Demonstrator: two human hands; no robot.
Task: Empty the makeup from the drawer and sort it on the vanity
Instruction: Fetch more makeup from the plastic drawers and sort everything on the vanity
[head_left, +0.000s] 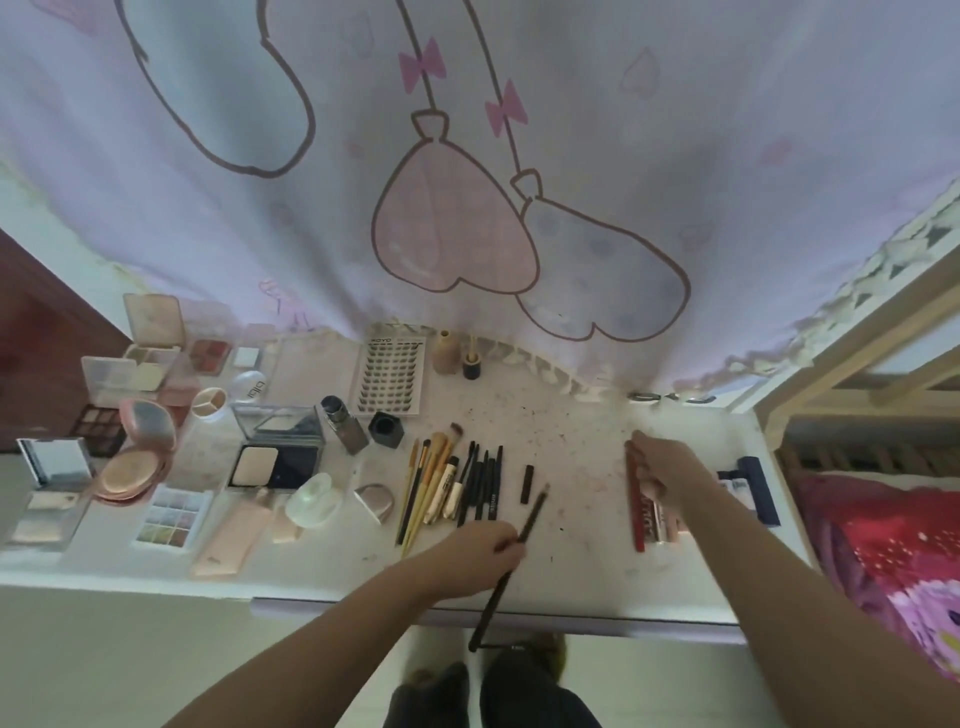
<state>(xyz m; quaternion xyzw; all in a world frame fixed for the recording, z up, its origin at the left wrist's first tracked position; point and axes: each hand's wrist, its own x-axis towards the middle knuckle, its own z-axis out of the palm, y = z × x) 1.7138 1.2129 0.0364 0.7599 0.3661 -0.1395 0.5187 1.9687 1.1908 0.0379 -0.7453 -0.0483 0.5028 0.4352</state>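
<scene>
1. The vanity top (582, 415) has makeup laid out in groups, so like things sit together.
2. Flat cases and palettes (156, 457) fill the left side. One open compact (278, 464) lies near the middle of them.
3. The brushes and pencils (457, 483) lie side by side in a row, all pointing the same way. That looks like the pile for long thin things.
4. The left hand (483, 545) pinches a long dark brush (511, 558) in its fingers. The brush tilts, with its tip up by the row and its tail hanging past the front edge. I think it goes into that row next.
5. The left arm reaches in from below.
6. The right hand (662, 467) rests flat on a small bunch of lip tubes (657, 514) beside a red pencil (635, 499), fingers laid over them. It may be lining them up.
7. The right arm stretches forward.
</scene>
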